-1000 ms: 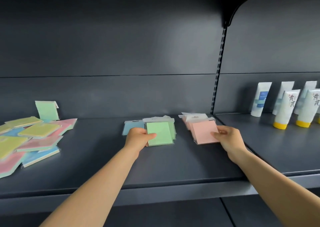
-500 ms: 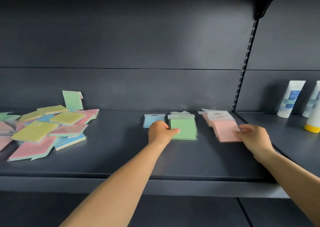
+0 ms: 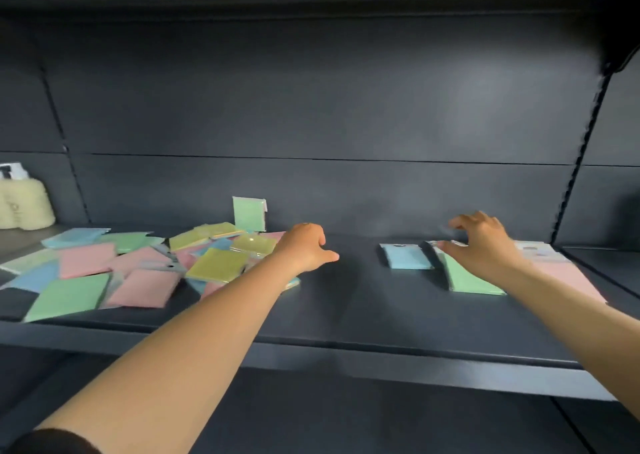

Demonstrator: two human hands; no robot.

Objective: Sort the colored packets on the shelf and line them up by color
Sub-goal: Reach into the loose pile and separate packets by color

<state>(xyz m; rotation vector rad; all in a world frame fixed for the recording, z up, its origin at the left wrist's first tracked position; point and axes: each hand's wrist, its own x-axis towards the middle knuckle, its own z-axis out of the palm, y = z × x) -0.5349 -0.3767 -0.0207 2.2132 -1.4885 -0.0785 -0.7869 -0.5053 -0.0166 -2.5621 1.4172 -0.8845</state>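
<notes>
Your left forearm (image 3: pixel 221 318) covers the near right edge of the mixed packet pile (image 3: pixel 138 266), so you cannot tell what lies under it there. Your right hand (image 3: pixel 481 245) hides the far end of the green stack (image 3: pixel 471 280), and whether it touches that stack is unclear through motion blur. Right of the green stack, the pink stack (image 3: pixel 571 277) is smeared and partly behind your wrist. Left of the pile, a pale bottle (image 3: pixel 24 204) is cut by the frame edge, its label unreadable.

Empty hands (image 3: pixel 304 247) (image 3: pixel 481 242) over shelf (image 3: pixel 346 315) packets (image 3: pixel 114 270) (jumbled left)
</notes>
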